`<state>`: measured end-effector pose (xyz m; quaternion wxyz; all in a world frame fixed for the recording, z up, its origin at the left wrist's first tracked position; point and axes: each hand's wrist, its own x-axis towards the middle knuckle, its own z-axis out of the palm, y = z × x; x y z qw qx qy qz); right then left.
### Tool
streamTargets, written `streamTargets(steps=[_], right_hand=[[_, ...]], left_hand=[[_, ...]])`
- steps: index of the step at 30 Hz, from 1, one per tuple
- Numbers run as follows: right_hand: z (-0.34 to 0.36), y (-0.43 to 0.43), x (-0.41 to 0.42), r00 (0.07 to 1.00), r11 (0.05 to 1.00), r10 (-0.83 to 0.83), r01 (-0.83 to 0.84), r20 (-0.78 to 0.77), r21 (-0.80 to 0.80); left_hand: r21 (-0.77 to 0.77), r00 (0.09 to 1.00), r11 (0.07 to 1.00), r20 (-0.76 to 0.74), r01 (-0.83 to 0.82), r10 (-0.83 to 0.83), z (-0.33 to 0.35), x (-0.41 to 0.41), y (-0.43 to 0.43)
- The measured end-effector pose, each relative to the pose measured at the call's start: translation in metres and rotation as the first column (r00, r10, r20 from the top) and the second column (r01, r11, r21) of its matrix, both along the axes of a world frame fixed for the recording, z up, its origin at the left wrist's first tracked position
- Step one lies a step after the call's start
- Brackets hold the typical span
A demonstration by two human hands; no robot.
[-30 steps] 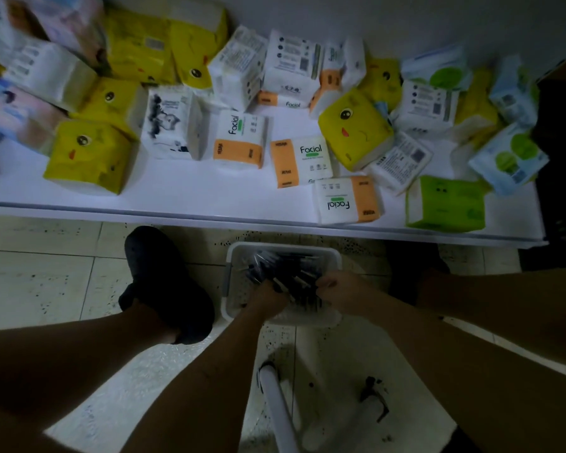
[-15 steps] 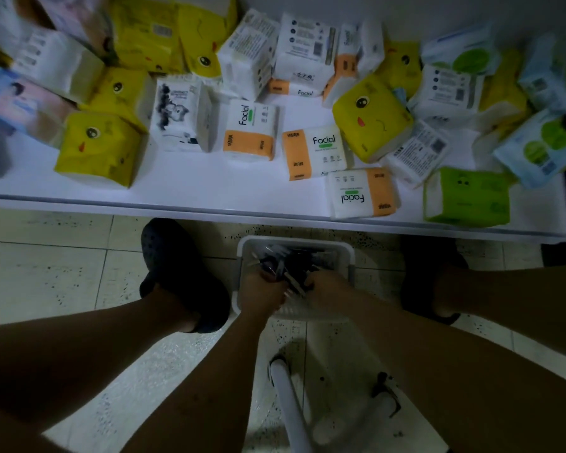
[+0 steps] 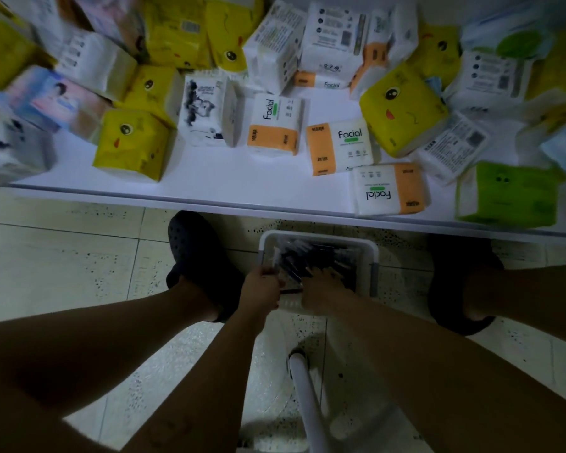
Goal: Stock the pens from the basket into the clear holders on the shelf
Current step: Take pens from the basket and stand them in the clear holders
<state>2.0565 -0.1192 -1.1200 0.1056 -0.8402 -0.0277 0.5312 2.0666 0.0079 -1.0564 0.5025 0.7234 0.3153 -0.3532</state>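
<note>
Floor: pale tile; basket (image 3: 321, 236) stands on it, below the shelf (image 3: 209, 178).
Pens (image 3: 317, 256): in basket; likely light, stiff, slippery; grip mid-barrel.
Left hand (image 3: 263, 286): curled round several.
Right hand (image 3: 324, 286): fingers flat on the heap.

Shop, retail aisle. Low white shelf (image 3: 209, 188) is loaded with sealed tissue packs of several brands, many duplicated: yellow cartoon-face packs (image 3: 131, 145), orange-and-white "Facial" packs (image 3: 273, 125), a green pack (image 3: 507, 194), and white packs with printed barcode labels (image 3: 455, 145). The packs are loosely heaped, some upright and some lying flat. Pale speckled tile floor (image 3: 62, 256) runs below the shelf edge. A white plastic basket (image 3: 371, 253) stands on the floor against the shelf, filled with many identical dark pens (image 3: 311, 259): bulk stock. Dim lighting.
</note>
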Motion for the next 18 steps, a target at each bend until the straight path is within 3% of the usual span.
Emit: streamTargets(steps=[4,7,11,16,18], right_hand=[[-0.006,-0.005,-0.003,0.998,0.998,0.044,-0.046,-0.038,-0.041],[0.002,-0.008,-0.002,0.986,0.993,-0.113,0.110,0.121,0.031],[0.014,-0.012,0.003,0.915,0.955,-0.297,0.286,0.272,0.083],[0.035,-0.023,-0.005,0.840,0.900,-0.434,0.422,0.327,0.110],[0.045,-0.030,-0.013,0.757,0.837,-0.543,0.526,0.364,0.154]], left_hand=[[0.055,0.993,0.996,0.092,0.064,-0.069,0.003,-0.003,0.003],[0.071,0.975,0.990,0.179,0.120,-0.131,0.006,-0.006,0.005],[0.039,0.984,0.992,0.125,0.122,-0.126,0.012,-0.005,0.000],[0.055,0.972,0.985,0.163,0.164,-0.171,0.020,-0.009,-0.008],[0.050,0.964,0.983,0.192,0.175,-0.182,0.027,-0.009,-0.012]])
